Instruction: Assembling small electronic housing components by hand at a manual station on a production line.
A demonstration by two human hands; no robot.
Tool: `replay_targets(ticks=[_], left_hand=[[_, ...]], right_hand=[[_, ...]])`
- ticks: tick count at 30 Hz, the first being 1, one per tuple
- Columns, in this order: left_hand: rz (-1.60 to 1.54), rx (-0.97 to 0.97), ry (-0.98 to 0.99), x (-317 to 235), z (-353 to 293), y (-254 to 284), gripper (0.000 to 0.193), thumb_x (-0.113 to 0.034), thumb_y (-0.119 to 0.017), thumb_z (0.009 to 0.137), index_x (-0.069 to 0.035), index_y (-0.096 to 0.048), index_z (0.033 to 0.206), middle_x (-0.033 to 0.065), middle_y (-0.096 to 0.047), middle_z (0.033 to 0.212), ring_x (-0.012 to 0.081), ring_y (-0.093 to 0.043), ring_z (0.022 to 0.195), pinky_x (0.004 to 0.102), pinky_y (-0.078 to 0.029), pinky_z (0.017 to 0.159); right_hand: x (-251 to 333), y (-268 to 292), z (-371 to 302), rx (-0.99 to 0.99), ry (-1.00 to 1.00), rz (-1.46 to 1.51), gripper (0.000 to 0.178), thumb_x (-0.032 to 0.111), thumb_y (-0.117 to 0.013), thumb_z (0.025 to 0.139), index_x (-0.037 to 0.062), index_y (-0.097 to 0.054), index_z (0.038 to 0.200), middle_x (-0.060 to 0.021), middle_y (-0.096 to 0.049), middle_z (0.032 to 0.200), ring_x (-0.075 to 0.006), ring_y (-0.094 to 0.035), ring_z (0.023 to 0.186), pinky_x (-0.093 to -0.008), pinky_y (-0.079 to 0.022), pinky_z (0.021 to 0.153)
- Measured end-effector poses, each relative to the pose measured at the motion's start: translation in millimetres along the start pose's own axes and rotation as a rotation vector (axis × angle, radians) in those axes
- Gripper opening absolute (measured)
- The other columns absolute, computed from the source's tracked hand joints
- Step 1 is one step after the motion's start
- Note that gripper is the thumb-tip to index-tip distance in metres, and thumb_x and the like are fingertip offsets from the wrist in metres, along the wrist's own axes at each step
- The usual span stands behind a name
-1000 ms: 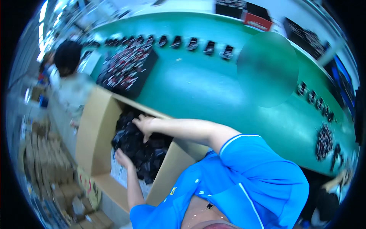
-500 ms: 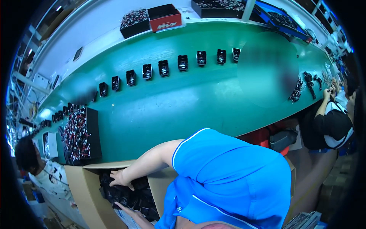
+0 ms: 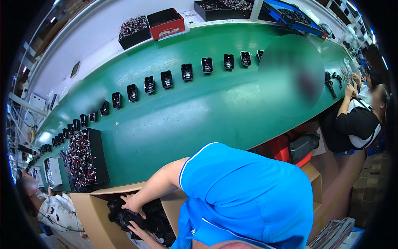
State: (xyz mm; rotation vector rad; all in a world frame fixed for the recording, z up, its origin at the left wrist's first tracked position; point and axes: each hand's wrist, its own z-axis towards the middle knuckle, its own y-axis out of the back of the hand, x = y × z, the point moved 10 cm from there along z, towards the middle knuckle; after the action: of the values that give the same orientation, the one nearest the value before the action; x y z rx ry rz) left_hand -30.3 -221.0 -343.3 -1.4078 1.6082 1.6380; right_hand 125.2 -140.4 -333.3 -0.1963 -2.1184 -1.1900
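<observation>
My right hand (image 3: 133, 204) reaches down into a cardboard box (image 3: 93, 218) at the lower left, its fingers spread over a pile of black plastic parts (image 3: 159, 220). It touches the parts, and no grip on any one of them shows. Below it, my left hand (image 3: 141, 231) lies against the near side of the same pile, fingers stretched out and apart. The parts overlap, so their exact shape is hard to make out. Something pale lies partly hidden under my left hand.
A long green bench (image 3: 166, 116) carries a curving row of black housings (image 3: 166, 79). Near the cardboard box stands a black box of wired connectors (image 3: 85, 155). At the back are a red box (image 3: 166, 25) and a blue tray (image 3: 294, 18). People work at both ends. Blurred patches hide parts of the bench.
The whole view has shifted slightly. My left hand has moved up onto the black parts, nearer my right hand, which stays on the pile.
</observation>
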Motion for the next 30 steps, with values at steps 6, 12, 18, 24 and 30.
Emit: replay_targets(ticks=[6, 12, 18, 24, 30], left_hand=[[-0.075, 0.145, -0.082, -14, -5, 0, 0.089, -0.052, -0.059, 0.092, -0.005, -0.015, 0.153, 0.0227, -0.029, 0.15, 0.0363, -0.049, 0.124, 0.0386, -0.047, 0.098], [-0.257, 0.189, -0.08, -26, -21, -12, 0.089, -0.039, -0.066, 0.092, -0.007, -0.012, 0.154, 0.0223, -0.033, 0.147, 0.034, -0.051, 0.119, 0.0363, -0.049, 0.095], [-0.336, 0.194, -0.028, -39, -30, -5, 0.073, -0.031, -0.061, 0.095, -0.011, -0.02, 0.152, 0.0202, -0.044, 0.138, 0.0284, -0.057, 0.108, 0.0316, -0.051, 0.087], [-0.252, 0.192, -0.086, -84, -51, 11, 0.062, -0.028, -0.056, 0.098, -0.012, -0.024, 0.15, 0.0179, -0.05, 0.131, 0.0224, -0.061, 0.099, 0.0265, -0.053, 0.076], [-0.369, 0.129, -0.168, -100, -53, 38, 0.061, -0.026, -0.057, 0.098, -0.011, -0.026, 0.148, 0.0187, -0.052, 0.127, 0.0226, -0.061, 0.098, 0.0269, -0.054, 0.074]], right_hand=[[9, 7, -6, 0.003, 0.103, -0.105, 0.116, 0.05, -0.095, 0.038, 0.0242, -0.044, 0.138, -0.0262, -0.033, 0.141, -0.0444, -0.038, 0.126, -0.0482, -0.041, 0.102], [13, 14, -13, -0.093, 0.152, -0.07, 0.115, 0.048, -0.096, 0.037, 0.0268, -0.045, 0.138, -0.024, -0.038, 0.136, -0.0424, -0.042, 0.121, -0.0478, -0.042, 0.1], [16, 26, -25, -0.109, 0.248, 0.061, 0.111, 0.047, -0.096, 0.037, 0.0293, -0.049, 0.135, -0.0214, -0.044, 0.129, -0.0397, -0.044, 0.117, -0.0476, -0.045, 0.096], [27, 34, -23, -0.226, 0.325, 0.225, 0.104, 0.053, -0.094, 0.037, 0.0288, -0.054, 0.13, -0.01, -0.057, 0.121, -0.0353, -0.043, 0.117, -0.0509, -0.034, 0.1], [56, 56, -39, -0.225, 0.36, 0.229, 0.103, 0.05, -0.095, 0.037, 0.0361, -0.053, 0.13, -0.018, -0.046, 0.122, -0.0384, -0.041, 0.108, -0.0492, -0.047, 0.087]])
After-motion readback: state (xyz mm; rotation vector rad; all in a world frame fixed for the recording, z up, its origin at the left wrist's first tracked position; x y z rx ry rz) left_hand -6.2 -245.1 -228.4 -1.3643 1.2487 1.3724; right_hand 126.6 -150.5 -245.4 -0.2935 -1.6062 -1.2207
